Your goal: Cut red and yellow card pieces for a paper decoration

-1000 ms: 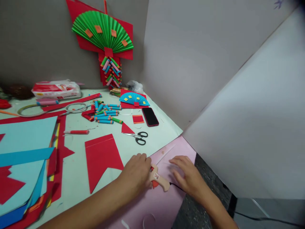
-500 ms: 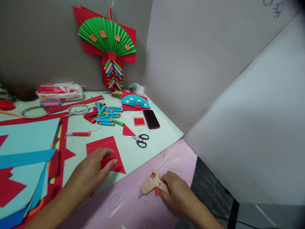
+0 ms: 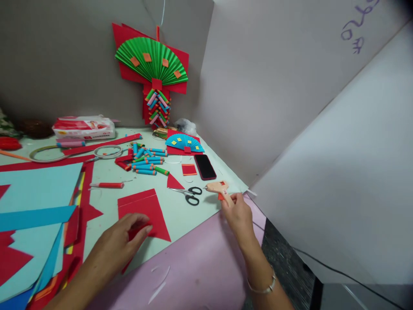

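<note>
1. Glue gun [image 3: 217,187], beige with an orange-red trigger: its handle lies in the grip of the person's right hand [image 3: 238,215], its body extending just beyond the fingers. The nozzle points leftward from that hand; whether the gun touches the surface [image 3: 106,215] cannot be told.
2. Right hand: fingers and thumb are wrapped about the handle, over the far edge of the pink area [image 3: 193,275]; a bracelet [image 3: 265,290] circles the wrist below.
3. Left hand [image 3: 124,239]: empty, fingers curved and thumb held apart from them, over the lower part of a red paper sheet [image 3: 142,202]. Contact with the sheet cannot be made out.
4. Scissors [image 3: 192,200]: to the left of the right hand, black handles just beside the nozzle, blades directed toward the left hand's side.
5. Red triangle [image 3: 175,181]: beyond the left hand and to its right, at the scissor blades.
6. Phone [image 3: 204,167]: dark screen upward, beyond the right hand and a little to its left; an orange-edged red square [image 3: 189,170] lies beside it.
7. Blue fan [image 3: 180,144], dotted with yellow diamonds: farther from the right hand, past the phone.
8. Paper tubes [image 3: 146,165], mostly blue with orange ends: heaped beyond the left hand.
9. Stack of coloured sheets [image 3: 38,185]: to the left of the left hand.
10. Green pleated fan [image 3: 148,56] on red panels: upright against the wall, well beyond both hands.
</note>
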`<state>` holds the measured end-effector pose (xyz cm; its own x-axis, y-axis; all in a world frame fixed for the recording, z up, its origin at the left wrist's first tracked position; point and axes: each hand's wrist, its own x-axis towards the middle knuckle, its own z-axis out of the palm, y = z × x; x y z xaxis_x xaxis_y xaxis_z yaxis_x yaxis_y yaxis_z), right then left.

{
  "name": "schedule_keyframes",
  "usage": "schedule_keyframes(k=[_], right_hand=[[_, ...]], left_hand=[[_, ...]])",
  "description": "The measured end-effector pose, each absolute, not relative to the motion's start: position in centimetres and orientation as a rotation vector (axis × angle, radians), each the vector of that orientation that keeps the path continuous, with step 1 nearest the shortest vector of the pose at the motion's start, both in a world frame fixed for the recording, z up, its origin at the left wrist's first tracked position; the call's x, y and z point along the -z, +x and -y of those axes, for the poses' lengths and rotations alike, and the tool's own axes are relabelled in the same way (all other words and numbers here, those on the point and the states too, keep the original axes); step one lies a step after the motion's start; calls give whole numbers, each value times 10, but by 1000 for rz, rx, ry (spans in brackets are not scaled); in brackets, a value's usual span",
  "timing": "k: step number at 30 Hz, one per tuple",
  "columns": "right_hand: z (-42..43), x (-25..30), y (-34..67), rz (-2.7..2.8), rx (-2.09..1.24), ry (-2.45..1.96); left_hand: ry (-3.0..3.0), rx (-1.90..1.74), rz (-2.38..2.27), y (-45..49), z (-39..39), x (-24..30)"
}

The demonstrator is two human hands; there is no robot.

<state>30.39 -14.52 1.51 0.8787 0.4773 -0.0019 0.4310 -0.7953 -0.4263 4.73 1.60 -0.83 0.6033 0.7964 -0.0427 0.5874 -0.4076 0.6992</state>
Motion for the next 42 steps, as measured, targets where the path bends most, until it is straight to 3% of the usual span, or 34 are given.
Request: schedule_keyframes(k=[7, 22, 32, 42], right_hand=[[111, 2, 302, 742, -159, -2766], [119, -1, 312, 929, -345, -2787], [115, 7, 343, 618, -172, -2869], [113, -7, 352, 746, -162, -2820]], left_hand=[[2135, -439, -1065, 42, -18, 27], [2254, -378, -992, 41, -18, 29], [2275, -349, -1009, 42, -18, 30], [2271, -388, -988, 38, -20, 45]])
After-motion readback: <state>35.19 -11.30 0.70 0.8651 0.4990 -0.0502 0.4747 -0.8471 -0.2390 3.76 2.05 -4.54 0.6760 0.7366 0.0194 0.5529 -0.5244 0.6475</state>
